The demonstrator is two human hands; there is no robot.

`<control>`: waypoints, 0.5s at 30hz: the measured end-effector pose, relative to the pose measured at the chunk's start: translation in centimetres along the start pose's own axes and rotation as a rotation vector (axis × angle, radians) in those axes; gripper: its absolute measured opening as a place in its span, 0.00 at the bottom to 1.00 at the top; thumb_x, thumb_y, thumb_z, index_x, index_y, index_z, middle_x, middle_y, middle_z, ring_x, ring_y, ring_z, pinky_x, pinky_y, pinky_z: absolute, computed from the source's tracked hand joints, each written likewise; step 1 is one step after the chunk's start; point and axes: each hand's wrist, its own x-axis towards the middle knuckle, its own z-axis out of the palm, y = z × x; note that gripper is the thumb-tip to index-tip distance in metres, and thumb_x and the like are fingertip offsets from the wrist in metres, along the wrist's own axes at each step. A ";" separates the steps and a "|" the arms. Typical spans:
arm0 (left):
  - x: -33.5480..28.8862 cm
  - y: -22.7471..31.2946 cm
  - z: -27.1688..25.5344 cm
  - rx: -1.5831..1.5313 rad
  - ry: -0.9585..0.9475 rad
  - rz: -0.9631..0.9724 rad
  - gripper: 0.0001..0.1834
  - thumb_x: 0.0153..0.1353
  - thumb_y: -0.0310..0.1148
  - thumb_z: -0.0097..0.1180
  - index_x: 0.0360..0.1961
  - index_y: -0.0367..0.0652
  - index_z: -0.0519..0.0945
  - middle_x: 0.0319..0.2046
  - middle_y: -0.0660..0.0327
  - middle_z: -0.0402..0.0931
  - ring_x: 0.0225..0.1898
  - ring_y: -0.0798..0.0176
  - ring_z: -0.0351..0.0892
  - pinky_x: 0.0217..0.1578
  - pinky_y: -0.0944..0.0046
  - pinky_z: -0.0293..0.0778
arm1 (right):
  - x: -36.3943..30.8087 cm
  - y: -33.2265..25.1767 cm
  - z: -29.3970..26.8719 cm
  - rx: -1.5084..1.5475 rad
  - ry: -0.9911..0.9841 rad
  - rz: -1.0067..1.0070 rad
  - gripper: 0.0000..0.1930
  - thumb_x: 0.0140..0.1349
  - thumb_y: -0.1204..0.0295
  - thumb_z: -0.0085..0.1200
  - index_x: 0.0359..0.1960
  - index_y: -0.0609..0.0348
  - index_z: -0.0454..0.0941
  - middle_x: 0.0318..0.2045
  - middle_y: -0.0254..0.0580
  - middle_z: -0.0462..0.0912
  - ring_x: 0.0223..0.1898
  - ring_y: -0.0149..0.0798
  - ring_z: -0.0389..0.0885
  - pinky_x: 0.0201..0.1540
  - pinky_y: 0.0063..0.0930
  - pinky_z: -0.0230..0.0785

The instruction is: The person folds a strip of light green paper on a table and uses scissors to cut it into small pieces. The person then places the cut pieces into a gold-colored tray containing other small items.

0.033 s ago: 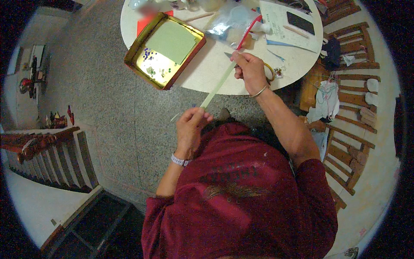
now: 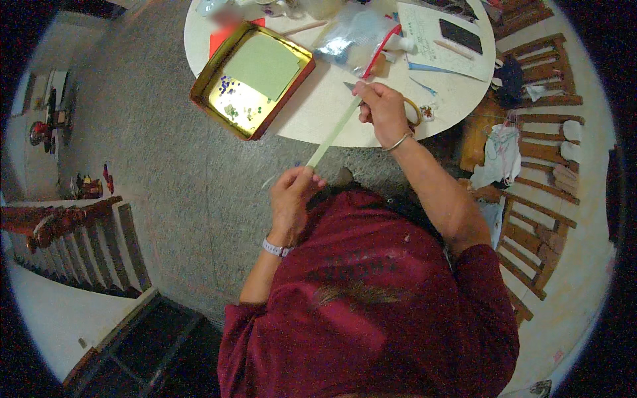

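Observation:
A narrow pale green paper strip stretches slantwise between my two hands, in front of the table's near edge. My left hand pinches its lower end between thumb and fingers; a thin pale sliver shows just left of that hand. Over the table's edge, my right hand is closed, its thumb and forefinger pinching the upper end. That same hand also holds scissors: a yellow handle loop shows at its right, and a pointed grey blade tip sticks out past the fingertips.
On the pale round table stands a gold-lined tin with green paper sheets and small sequins. Farther right lie a clear zip bag, a phone, a written sheet and blue tweezers. Wooden chairs line the right.

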 end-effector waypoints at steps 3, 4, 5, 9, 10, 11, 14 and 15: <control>-0.1 0.1 0.0 -0.033 0.034 -0.021 0.08 0.64 0.31 0.56 0.36 0.37 0.77 0.30 0.60 0.78 0.32 0.63 0.80 0.39 0.65 0.78 | 0.4 0.5 -0.1 0.023 -0.026 -0.005 0.12 0.63 0.64 0.56 0.29 0.62 0.78 0.16 0.29 0.68 0.15 0.22 0.64 0.18 0.18 0.59; -0.3 0.2 0.4 -0.027 0.058 -0.025 0.08 0.64 0.31 0.56 0.36 0.37 0.77 0.30 0.60 0.78 0.32 0.64 0.80 0.38 0.65 0.78 | 0.5 0.4 -0.2 0.010 -0.040 -0.009 0.12 0.63 0.65 0.57 0.29 0.62 0.78 0.16 0.29 0.69 0.15 0.22 0.64 0.18 0.18 0.60; -0.7 0.6 0.9 -0.018 0.086 -0.026 0.08 0.64 0.31 0.56 0.37 0.37 0.77 0.30 0.60 0.79 0.31 0.64 0.80 0.37 0.66 0.78 | 0.5 0.2 -0.1 0.001 -0.036 -0.008 0.12 0.62 0.65 0.57 0.29 0.62 0.78 0.16 0.29 0.69 0.15 0.23 0.64 0.18 0.18 0.60; -0.3 0.8 0.4 0.069 0.123 -0.016 0.08 0.62 0.32 0.58 0.37 0.37 0.78 0.30 0.59 0.80 0.30 0.65 0.79 0.35 0.67 0.76 | 0.5 0.2 -0.1 -0.001 -0.042 -0.015 0.12 0.62 0.64 0.57 0.30 0.62 0.78 0.16 0.29 0.70 0.14 0.23 0.65 0.19 0.18 0.60; -0.2 0.7 0.3 0.040 0.125 -0.004 0.08 0.62 0.31 0.58 0.36 0.37 0.78 0.30 0.59 0.80 0.30 0.65 0.79 0.35 0.68 0.76 | 0.5 0.3 -0.1 0.007 -0.047 -0.019 0.12 0.62 0.64 0.57 0.30 0.62 0.78 0.16 0.29 0.70 0.14 0.23 0.65 0.19 0.18 0.60; -0.2 0.6 0.3 0.009 0.133 0.007 0.08 0.62 0.31 0.59 0.36 0.37 0.78 0.30 0.58 0.80 0.30 0.65 0.79 0.35 0.68 0.76 | 0.5 0.3 -0.1 0.009 -0.065 -0.010 0.12 0.62 0.64 0.57 0.30 0.61 0.78 0.17 0.30 0.71 0.15 0.23 0.67 0.19 0.17 0.61; 0.3 0.5 -0.4 -0.001 0.136 0.026 0.07 0.62 0.31 0.58 0.35 0.37 0.78 0.30 0.58 0.80 0.30 0.65 0.79 0.35 0.68 0.76 | 0.6 0.0 -0.3 -0.015 -0.117 0.025 0.12 0.62 0.64 0.57 0.32 0.61 0.78 0.20 0.32 0.74 0.19 0.24 0.72 0.21 0.18 0.65; 0.5 0.6 -0.8 0.008 0.134 0.030 0.07 0.62 0.30 0.58 0.35 0.37 0.78 0.31 0.58 0.80 0.31 0.65 0.80 0.36 0.68 0.77 | 0.6 -0.3 -0.6 -0.043 -0.131 0.041 0.12 0.62 0.64 0.57 0.34 0.62 0.78 0.21 0.33 0.76 0.21 0.26 0.74 0.22 0.19 0.67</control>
